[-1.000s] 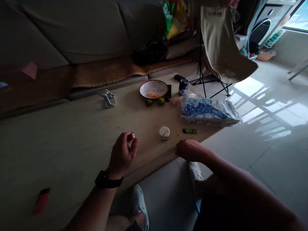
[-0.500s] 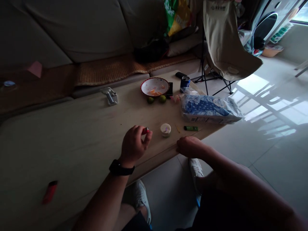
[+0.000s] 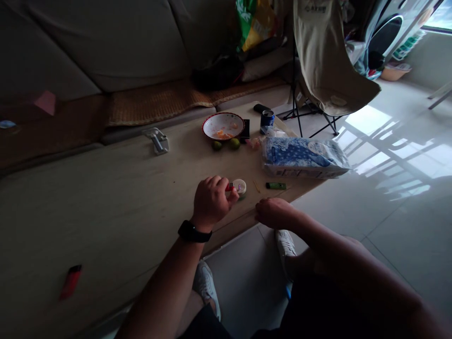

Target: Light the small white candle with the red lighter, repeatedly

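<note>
L hand (image 3: 212,202) part-curled, pinching red lighter (image 3: 230,187) just left of white-topped tub (image 3: 240,185); R hand (image 3: 273,213) by near edge of table (image 3: 141,207), grasp n/v, can't tell. Lighter prob. light, stiff, slick; grip mid-body.

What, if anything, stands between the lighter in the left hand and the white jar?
Nothing visible: the lighter in the left hand overlaps the white jar in this view; whether they touch is unclear.

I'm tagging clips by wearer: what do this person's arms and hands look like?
The left hand is gloveless, with what looks like a boxy black watch on a black strap around its wrist. The right hand is gloveless too, with no watch or band showing. No sleeves show.
</note>
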### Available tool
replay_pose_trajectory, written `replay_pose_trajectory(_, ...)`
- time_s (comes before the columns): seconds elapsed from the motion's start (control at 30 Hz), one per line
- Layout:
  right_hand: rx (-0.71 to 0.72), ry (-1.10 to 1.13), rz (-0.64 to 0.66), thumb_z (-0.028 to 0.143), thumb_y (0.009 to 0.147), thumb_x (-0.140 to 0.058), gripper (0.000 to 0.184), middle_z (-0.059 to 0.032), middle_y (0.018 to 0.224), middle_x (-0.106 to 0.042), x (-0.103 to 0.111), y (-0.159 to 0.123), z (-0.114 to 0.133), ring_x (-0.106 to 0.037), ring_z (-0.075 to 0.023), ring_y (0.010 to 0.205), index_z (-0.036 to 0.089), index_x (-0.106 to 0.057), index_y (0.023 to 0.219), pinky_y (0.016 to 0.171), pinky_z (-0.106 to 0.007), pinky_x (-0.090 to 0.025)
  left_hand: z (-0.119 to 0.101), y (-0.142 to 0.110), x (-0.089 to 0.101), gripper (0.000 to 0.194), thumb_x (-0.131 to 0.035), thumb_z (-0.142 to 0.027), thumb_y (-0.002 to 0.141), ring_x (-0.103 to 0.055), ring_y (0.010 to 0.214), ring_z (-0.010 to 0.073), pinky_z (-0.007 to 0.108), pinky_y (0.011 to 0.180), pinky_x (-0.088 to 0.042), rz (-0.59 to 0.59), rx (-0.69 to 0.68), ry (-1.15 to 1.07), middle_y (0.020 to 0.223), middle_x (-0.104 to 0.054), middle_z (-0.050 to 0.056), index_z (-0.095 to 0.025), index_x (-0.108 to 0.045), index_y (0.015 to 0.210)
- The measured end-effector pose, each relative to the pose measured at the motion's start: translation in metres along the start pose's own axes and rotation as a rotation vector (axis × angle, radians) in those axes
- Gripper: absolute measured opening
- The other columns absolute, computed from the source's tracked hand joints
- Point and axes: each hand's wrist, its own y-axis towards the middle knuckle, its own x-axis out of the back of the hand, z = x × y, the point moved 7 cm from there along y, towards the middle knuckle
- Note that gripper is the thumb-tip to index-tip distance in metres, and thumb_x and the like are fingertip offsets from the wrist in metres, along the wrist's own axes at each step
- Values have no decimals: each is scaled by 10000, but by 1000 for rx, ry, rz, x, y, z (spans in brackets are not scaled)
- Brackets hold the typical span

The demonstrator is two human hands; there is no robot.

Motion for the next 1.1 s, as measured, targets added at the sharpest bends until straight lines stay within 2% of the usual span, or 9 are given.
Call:
replay_pose_trajectory(0.2,7,-14,4,354,991,-516,309,-159,1059,-745,0,0,2,-717,-256,989,133,-717,1072,850,-320,-518,0,2,-5,182,-528,-350,906,-556,777,255,400,717,-391,2,8,26,776,-606,71,-229,-516,771)
replay_pose_trajectory(0.57,-13,-11,23,358,987,-510,305,-151,1073,-743,0,0,1,-713,-251,1011,148,-714,1073,858,-314,-514,-3,2,-10,244,-484,-375,958,-559,799,258,399,724,-366,37,4,61,795,-621,84,-215,-541,783)
replay_pose_trajectory(1.1,-11,-13,25,349,987,-502,299,-152,1076,-741,0,1,1,-711,-260,1015,148,-708,1071,861,-325,-515,-4,2,-10,223,-504,-365,944,-563,804,255,398,728,-367,54,2,115,800,-624,76,-214,-548,787)
